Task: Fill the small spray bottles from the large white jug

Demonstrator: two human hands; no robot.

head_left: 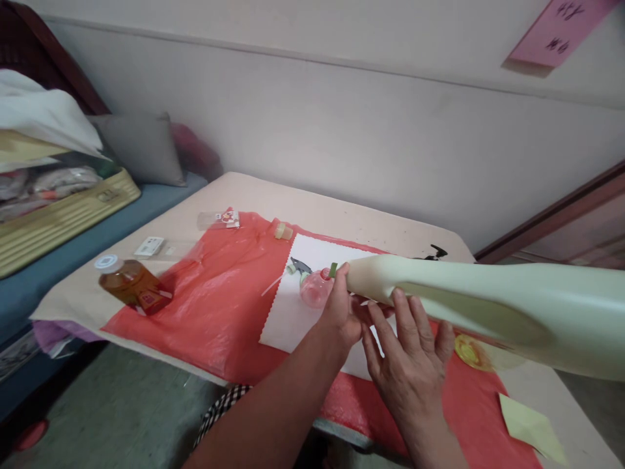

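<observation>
A large pale green plastic bottle (488, 286) with a hollow in its side lies almost level and runs out of the frame at right. My left hand (342, 312) is closed around its narrow end, thumb up. My right hand (410, 358) has its fingers spread, with fingertips against the bottle's lower edge by the hollow. Just left of my left hand is a clear pink round bottle (315, 291) with a red neck; a small green piece (333, 269) shows beside it. A grey and green trigger spray head (300, 266) with a thin tube lies by the round bottle.
A white sheet (288, 319) lies on red plastic (215, 293) covering the table (254, 185). A bottle of amber liquid (134, 283), a clear cup (215, 220), a small beige cup (283, 231), a yellow round object (469, 352) and a yellow paper (530, 423) lie around.
</observation>
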